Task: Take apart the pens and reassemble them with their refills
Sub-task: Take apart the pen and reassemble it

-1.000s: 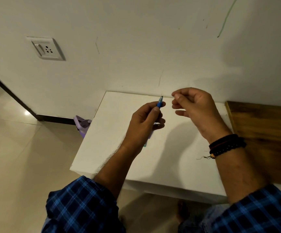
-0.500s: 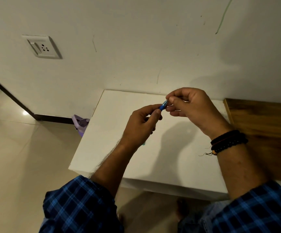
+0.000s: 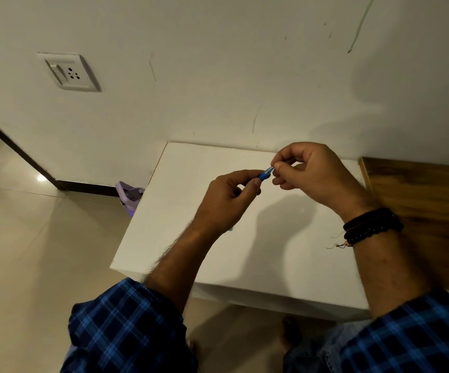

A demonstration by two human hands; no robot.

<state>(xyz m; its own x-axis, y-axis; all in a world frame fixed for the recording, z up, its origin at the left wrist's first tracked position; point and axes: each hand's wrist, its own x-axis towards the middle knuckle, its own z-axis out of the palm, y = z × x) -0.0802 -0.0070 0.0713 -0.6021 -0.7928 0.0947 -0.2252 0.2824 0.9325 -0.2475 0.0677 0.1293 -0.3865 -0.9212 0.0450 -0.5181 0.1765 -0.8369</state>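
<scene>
Held above the bench (image 3: pixel 191 224), the blue pen (image 3: pixel 265 175) is gripped at its barrel by the left hand (image 3: pixel 226 200) and pinched at its tip by the right hand (image 3: pixel 309 173); apparently mid-task, unscrewing or refitting unclear.

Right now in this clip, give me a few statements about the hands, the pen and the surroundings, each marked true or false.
1. The left hand grips the blue pen. True.
2. The right hand lies flat on the white table. False: it is raised above the table, pinching the pen's tip end.
3. The black bracelets sit on the left wrist. False: they are on the right wrist.
4. A wall socket sits on the wall at upper left. True.
</scene>
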